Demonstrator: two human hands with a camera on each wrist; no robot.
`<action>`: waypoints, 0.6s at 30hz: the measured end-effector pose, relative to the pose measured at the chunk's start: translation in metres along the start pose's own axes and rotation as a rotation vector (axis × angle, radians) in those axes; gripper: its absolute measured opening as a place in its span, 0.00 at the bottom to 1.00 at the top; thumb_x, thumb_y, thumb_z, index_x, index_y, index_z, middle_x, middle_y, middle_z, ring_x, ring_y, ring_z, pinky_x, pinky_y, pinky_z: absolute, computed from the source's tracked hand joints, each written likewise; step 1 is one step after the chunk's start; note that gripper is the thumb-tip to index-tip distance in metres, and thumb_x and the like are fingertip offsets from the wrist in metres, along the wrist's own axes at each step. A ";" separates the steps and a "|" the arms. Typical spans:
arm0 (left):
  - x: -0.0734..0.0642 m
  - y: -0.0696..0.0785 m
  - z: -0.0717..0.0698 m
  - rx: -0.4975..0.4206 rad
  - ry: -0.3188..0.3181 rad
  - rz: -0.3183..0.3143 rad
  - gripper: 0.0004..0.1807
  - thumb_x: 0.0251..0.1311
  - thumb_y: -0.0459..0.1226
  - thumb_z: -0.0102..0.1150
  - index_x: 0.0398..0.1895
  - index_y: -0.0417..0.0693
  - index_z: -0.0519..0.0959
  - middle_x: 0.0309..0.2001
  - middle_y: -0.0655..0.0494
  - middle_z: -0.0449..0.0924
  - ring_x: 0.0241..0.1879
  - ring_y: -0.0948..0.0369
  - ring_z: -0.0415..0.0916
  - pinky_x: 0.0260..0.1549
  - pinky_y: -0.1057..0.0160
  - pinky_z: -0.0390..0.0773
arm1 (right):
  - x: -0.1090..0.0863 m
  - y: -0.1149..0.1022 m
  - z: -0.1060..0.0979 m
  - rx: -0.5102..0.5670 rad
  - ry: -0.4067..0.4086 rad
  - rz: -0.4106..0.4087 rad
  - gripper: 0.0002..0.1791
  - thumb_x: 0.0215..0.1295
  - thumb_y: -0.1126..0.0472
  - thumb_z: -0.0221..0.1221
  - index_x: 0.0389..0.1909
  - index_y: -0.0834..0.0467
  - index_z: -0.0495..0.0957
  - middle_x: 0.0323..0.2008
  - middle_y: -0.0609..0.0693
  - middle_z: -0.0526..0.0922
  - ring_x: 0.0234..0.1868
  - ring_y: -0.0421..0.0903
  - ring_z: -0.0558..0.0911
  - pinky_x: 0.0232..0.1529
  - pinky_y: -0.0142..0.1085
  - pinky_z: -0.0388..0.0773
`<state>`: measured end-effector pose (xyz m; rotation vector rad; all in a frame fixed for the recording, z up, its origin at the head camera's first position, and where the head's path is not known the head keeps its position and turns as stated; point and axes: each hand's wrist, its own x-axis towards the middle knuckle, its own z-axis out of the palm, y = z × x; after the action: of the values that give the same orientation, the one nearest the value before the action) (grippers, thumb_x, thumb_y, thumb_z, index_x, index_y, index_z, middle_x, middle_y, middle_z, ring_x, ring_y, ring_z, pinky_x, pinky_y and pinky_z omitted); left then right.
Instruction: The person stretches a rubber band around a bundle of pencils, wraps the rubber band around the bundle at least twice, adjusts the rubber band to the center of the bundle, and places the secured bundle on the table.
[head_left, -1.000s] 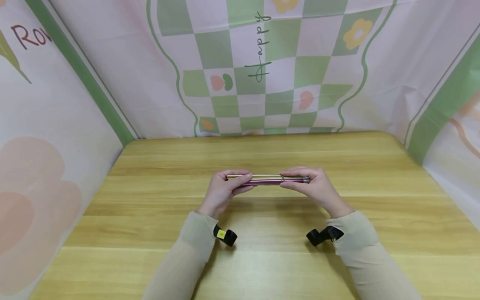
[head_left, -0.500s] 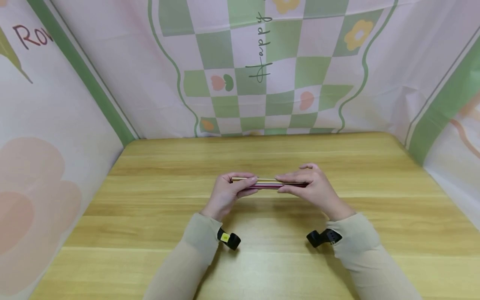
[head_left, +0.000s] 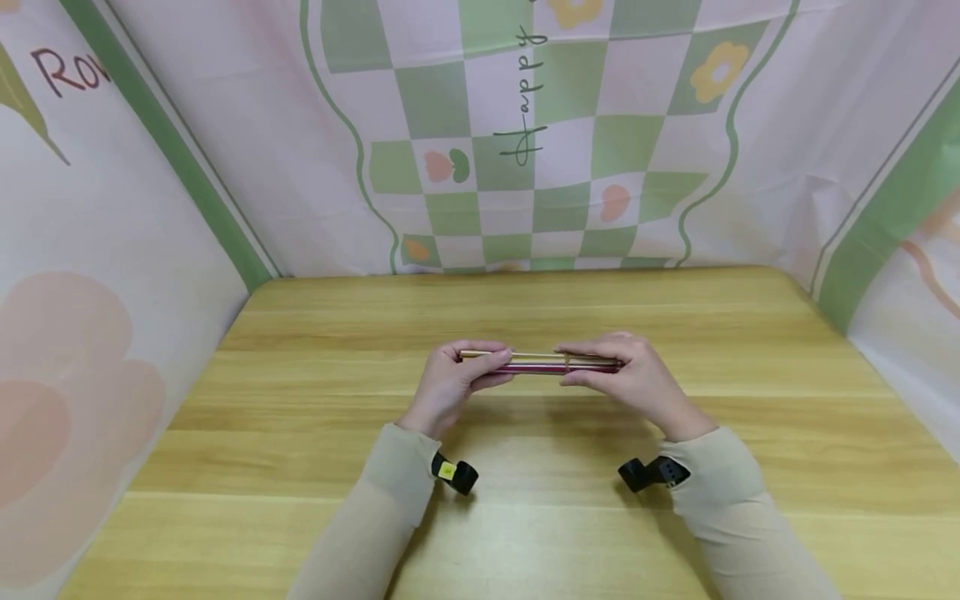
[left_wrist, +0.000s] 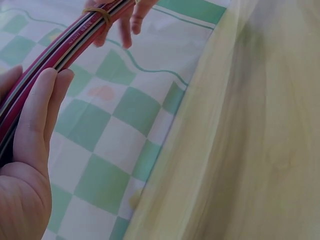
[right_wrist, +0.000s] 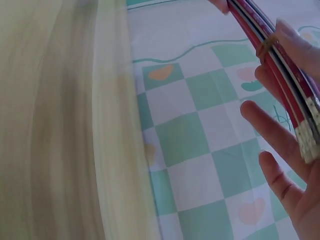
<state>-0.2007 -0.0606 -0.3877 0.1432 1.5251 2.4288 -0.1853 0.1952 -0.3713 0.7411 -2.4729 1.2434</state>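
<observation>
A bundle of red and dark striped pencils (head_left: 534,367) is held level above the table, between both hands. The left hand (head_left: 450,383) grips its left part, with the thumb on the near side and fingers behind. The right hand (head_left: 637,379) pinches the right part between thumb and index finger, close to a tan rubber band (right_wrist: 266,46) that wraps the bundle. In the right wrist view its other fingers are spread away from the pencils. Pale eraser-like ends (right_wrist: 307,132) show at the right end. Printed lettering shows on one pencil (left_wrist: 75,37) in the left wrist view.
The wood-grain table (head_left: 525,525) spreads beneath both forearms. A cloth backdrop (head_left: 555,150) with green checks and flowers hangs behind its far edge, with similar cloth on both sides. Black wrist cameras (head_left: 467,477) are strapped at the beige sleeves (head_left: 375,517).
The right hand slid slightly left along the bundle with a finger raised, then returned right with that finger lowered. The rubber band shows again beside its fingertips. The left hand keeps its grip.
</observation>
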 end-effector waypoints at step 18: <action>-0.004 0.005 0.002 0.049 -0.010 0.059 0.06 0.58 0.23 0.64 0.35 0.37 0.87 0.40 0.42 0.87 0.36 0.55 0.88 0.45 0.56 0.88 | 0.002 -0.005 0.005 0.084 0.092 -0.228 0.19 0.40 0.77 0.74 0.38 0.64 0.88 0.35 0.59 0.89 0.37 0.30 0.85 0.34 0.19 0.83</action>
<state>-0.1977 -0.0617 -0.3816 0.2129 1.5985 2.4324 -0.1846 0.1880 -0.3702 0.9359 -2.2039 1.2712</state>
